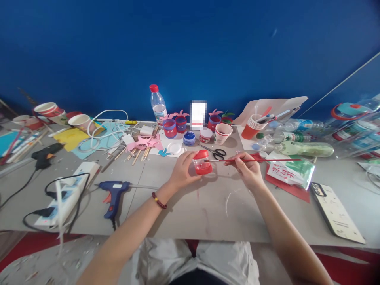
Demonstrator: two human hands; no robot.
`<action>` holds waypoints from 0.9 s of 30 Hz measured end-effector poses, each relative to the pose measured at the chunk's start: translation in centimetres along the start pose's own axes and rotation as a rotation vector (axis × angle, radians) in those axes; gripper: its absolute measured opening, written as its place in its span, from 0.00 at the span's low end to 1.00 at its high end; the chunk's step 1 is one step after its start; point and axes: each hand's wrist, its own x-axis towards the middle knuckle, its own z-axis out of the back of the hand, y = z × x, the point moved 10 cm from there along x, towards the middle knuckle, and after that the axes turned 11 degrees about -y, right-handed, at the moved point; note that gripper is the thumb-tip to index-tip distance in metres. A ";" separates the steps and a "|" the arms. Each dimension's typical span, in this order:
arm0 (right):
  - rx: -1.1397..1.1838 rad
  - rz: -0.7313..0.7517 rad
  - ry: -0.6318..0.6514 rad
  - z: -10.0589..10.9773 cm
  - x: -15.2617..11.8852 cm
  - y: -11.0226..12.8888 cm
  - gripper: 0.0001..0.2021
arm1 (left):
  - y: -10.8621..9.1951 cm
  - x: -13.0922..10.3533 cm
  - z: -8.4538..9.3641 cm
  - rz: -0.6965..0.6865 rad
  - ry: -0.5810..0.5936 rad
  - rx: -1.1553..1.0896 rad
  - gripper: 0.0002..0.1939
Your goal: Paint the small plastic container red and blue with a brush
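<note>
My left hand [182,170] grips a small plastic cup [202,162], painted red at both ends with a clear band between. In my right hand [248,168] is a thin red-handled paintbrush [267,160], its tip against the cup's side. Just beyond stand an open jar of blue paint [189,138], a red paint jar [206,135] and a paper cup [222,133]. Black-handled scissors [219,153] lie behind the brush. Farther back are red and blue painted cups [170,128] with pink paper tops.
A blue glue gun [114,194] and a white power strip [69,194] lie to the left. Pink paper cutouts and sticks [145,144] are scattered behind them. On the right are a phone [337,211], a green-white packet [291,172] and several plastic bottles [307,149].
</note>
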 end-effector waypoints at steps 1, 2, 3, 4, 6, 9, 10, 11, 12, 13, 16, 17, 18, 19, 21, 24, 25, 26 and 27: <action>-0.015 0.010 0.009 0.1 0.0 0.0 0.14 | -0.1 -0.1 0.0 -0.013 0.001 0.002 0.42; -0.028 0.018 0.017 0.2 0.0 0.0 0.14 | -0.2 -0.1 -0.1 -0.026 0.002 0.001 0.42; -0.038 0.023 0.025 0.2 0.0 -0.1 0.13 | -0.4 -0.2 -0.1 -0.040 0.004 -0.004 0.42; -0.044 0.025 0.030 0.3 0.0 -0.2 0.13 | -0.5 -0.2 -0.1 -0.052 0.007 -0.009 0.43; -0.047 0.022 0.039 0.4 0.0 -0.3 0.12 | -0.8 -0.2 -0.1 -0.069 0.013 -0.015 0.43; -0.056 0.011 0.049 0.4 0.0 -0.5 0.12 | -1.0 -0.2 -0.2 -0.073 0.021 -0.015 0.43; -0.062 0.007 0.050 0.4 0.0 -0.6 0.13 | -1.0 -0.2 -0.2 -0.073 0.026 -0.016 0.43; -0.071 0.005 0.049 0.4 -0.1 -0.6 0.13 | -1.0 -0.2 -0.2 -0.073 0.032 -0.018 0.42; -0.080 0.004 0.047 0.4 -0.1 -0.6 0.13 | -1.0 -0.2 -0.3 -0.069 0.040 -0.020 0.42; -0.089 0.005 0.045 0.4 -0.1 -0.6 0.13 | -0.9 -0.2 -0.4 -0.064 0.048 -0.020 0.42; -0.099 0.018 0.036 0.4 0.0 -0.3 0.15 | -0.6 -0.2 -0.6 -0.041 0.072 -0.017 0.43; -0.097 0.022 0.032 0.4 0.0 -0.2 0.15 | -0.5 -0.3 -0.6 -0.036 0.075 -0.016 0.43; -0.095 0.024 0.027 0.4 0.0 -0.1 0.15 | -0.5 -0.3 -0.6 -0.034 0.076 -0.016 0.43; -0.094 0.023 0.022 0.5 0.1 -0.1 0.15 | -0.5 -0.3 -0.6 -0.036 0.074 -0.019 0.43; -0.098 0.016 0.013 0.6 0.1 0.0 0.14 | -0.6 -0.3 -0.6 -0.041 0.072 -0.027 0.43; -0.111 0.010 -0.003 0.9 0.2 0.0 0.15 | -0.5 -0.3 -0.6 -0.027 0.075 -0.031 0.42; -0.113 0.012 -0.007 1.0 0.3 0.0 0.15 | -0.5 -0.2 -0.6 -0.021 0.074 -0.032 0.42; -0.113 0.016 -0.012 1.1 0.3 0.1 0.15 | -0.5 -0.2 -0.6 -0.017 0.070 -0.034 0.42; -0.112 0.021 -0.016 1.1 0.4 0.2 0.16 | -0.6 -0.2 -0.5 -0.020 0.061 -0.040 0.42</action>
